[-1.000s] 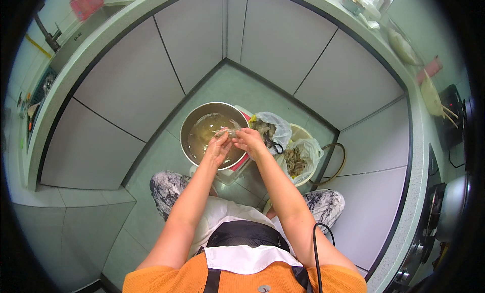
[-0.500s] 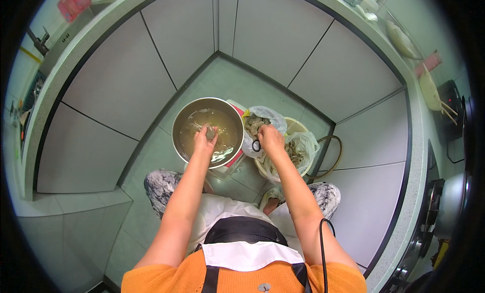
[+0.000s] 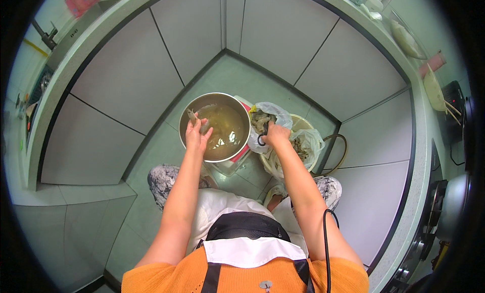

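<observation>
Over the left side of a metal pot (image 3: 212, 98) of cloudy water (image 3: 221, 129), my left hand (image 3: 196, 139) is closed around a greyish shrimp (image 3: 191, 116), its end sticking up above my fingers. My right hand (image 3: 277, 135) grips scissors; a black handle loop (image 3: 261, 140) shows beside my fingers, while the blades are mostly hidden. It hovers at the near edge of a plastic bag (image 3: 277, 110) with grey shrimp (image 3: 261, 120) inside. To the right is a pale bin (image 3: 299, 122) lined with a plastic bag (image 3: 314, 141) holding greyish scraps (image 3: 301, 150).
Beneath the pot lies a red and white stand (image 3: 241, 156). A brown hose (image 3: 345, 150) curves beside the bin. Grey cabinet doors (image 3: 136, 66) enclose the tiled floor corner (image 3: 217, 71), and a stone counter edge (image 3: 415, 141) runs along the right. My knees flank the pot and bin.
My left hand has come up from the water toward the pot's left rim, and the shrimp now shows clearly in it. My right hand stays near the bag with the scissors.
</observation>
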`<state>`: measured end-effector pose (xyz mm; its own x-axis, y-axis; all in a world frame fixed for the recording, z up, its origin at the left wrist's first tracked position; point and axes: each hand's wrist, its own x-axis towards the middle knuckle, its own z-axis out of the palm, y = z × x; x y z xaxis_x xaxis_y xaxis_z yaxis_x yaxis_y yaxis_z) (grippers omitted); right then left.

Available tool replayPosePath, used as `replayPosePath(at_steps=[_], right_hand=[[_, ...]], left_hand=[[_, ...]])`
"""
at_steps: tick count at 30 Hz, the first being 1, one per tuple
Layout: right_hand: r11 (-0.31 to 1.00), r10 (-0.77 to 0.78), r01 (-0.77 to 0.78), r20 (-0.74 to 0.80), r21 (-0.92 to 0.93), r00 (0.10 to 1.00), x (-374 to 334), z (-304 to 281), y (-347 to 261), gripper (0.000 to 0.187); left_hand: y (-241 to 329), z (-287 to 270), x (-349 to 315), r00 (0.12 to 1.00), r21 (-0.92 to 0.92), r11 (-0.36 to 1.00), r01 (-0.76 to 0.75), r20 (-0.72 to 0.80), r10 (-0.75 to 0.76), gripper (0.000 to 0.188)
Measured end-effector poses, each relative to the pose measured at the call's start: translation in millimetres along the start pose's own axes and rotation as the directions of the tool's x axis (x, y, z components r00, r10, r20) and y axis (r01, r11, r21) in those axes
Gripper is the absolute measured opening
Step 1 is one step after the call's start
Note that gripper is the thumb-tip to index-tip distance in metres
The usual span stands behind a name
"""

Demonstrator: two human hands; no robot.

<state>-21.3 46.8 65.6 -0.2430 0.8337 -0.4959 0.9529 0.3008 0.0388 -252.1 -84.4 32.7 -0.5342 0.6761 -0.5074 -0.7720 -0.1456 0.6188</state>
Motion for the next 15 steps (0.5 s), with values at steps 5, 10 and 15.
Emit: replayPosePath(at_steps=[5,10,15], right_hand=[[0.997,0.062,-0.060,0.054,-0.047,0.997,9.9,1.1,-2.4,0.057],[0.997,0.048,-0.054,0.103,0.054,0.994,9.1,-5.7,9.6,0.054],[0.976,0.018,-0.074,0.265,0.204,0.964,12.2,-18.2,36.6,0.044]], left_hand=[[4.7,-3.0,7.8,0.982,-0.127,0.982,0.139,-0.110,-0.153,0.024],[0.5,-22.0,20.5,0.992,-0.134,0.984,0.119,-0.026,-0.124,0.021],[8.3,-10.3,6.5,0.996,0.042,0.999,0.018,0.083,-0.022,0.018]])
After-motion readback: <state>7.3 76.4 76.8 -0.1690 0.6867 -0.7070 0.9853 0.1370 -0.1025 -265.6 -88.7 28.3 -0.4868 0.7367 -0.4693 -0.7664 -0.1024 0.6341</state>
